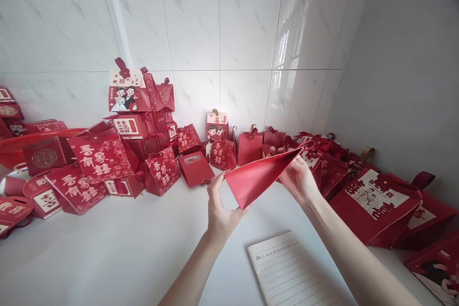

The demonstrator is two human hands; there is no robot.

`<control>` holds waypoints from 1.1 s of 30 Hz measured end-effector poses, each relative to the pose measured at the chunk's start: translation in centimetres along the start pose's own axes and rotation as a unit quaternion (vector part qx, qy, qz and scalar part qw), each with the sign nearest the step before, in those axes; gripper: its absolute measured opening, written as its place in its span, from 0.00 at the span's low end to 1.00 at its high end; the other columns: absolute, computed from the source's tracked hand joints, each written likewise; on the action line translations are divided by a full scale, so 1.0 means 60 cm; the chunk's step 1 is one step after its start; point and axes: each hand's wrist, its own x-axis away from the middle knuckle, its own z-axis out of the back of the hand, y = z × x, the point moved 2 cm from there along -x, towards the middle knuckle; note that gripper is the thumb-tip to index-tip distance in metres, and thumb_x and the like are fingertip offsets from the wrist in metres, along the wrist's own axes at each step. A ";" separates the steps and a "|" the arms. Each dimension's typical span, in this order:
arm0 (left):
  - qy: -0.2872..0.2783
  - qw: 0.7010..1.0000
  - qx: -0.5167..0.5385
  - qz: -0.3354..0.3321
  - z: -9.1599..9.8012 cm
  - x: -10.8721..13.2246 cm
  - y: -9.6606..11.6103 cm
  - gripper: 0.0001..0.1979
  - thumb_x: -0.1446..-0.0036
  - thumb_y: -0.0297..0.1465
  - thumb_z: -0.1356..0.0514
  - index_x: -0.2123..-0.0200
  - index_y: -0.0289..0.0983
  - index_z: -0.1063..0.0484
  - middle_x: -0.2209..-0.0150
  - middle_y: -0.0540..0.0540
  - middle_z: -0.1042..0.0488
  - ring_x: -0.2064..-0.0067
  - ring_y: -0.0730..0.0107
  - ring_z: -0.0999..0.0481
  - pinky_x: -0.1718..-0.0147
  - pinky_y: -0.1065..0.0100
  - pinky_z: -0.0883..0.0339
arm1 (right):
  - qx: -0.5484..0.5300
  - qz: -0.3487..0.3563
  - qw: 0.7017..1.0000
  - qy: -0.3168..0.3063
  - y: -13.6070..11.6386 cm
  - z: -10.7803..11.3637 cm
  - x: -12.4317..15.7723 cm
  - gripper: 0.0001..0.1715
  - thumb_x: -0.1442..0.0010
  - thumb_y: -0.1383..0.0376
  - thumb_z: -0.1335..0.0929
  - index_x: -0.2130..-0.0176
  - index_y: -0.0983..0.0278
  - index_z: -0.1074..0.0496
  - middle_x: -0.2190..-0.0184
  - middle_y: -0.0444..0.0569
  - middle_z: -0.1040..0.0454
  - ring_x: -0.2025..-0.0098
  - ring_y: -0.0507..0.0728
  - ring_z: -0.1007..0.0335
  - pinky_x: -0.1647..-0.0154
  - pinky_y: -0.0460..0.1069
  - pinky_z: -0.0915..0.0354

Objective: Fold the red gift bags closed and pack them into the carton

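A red paper gift box (pixel 260 177) with a ribbon loop is held up above the white table, tilted on its side so that a plain triangular end faces me. My left hand (pixel 221 205) grips its lower left end between thumb and fingers. At the upper right end, beside the ribbon, my right hand (pixel 297 177) is closed on the box. Its far face is hidden from me. Below my right forearm lies a lined notebook (pixel 283 267) with a row of handwriting along its top.
Many red gift boxes (pixel 102 158) with white lettering are piled at the left. More boxes (pixel 250 148) line the tiled wall (pixel 247 33), and larger ones (pixel 373 205) stand at the right. A red basket rim (pixel 39 135) shows behind the left pile.
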 end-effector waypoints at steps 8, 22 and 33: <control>0.038 0.931 0.133 0.339 0.002 -0.026 -0.004 0.35 0.54 0.45 0.35 0.48 0.38 0.43 0.62 0.43 0.28 0.61 0.62 0.25 0.62 0.62 0.30 | 0.125 -0.139 0.982 -0.012 0.019 0.001 0.010 0.30 0.50 0.66 0.27 0.48 0.55 0.34 0.59 0.43 0.27 0.61 0.53 0.29 0.59 0.49 0.28; 0.012 0.934 0.163 0.317 0.015 -0.035 0.003 0.17 0.47 0.45 0.39 0.71 0.36 0.33 0.77 0.52 0.31 0.78 0.74 0.29 0.77 0.72 0.34 | 0.110 -0.328 0.936 0.066 0.026 0.011 0.012 0.08 0.39 0.74 0.35 0.62 0.73 0.26 0.68 0.55 0.22 0.72 0.52 0.24 0.75 0.41 0.25; -0.021 0.939 0.160 0.303 0.016 -0.034 0.010 0.14 0.47 0.42 0.39 0.72 0.36 0.33 0.81 0.54 0.34 0.82 0.75 0.31 0.77 0.71 0.37 | 0.111 -0.297 0.942 0.107 0.023 0.016 0.008 0.08 0.42 0.73 0.32 0.59 0.70 0.27 0.72 0.49 0.23 0.79 0.49 0.28 0.83 0.39 0.30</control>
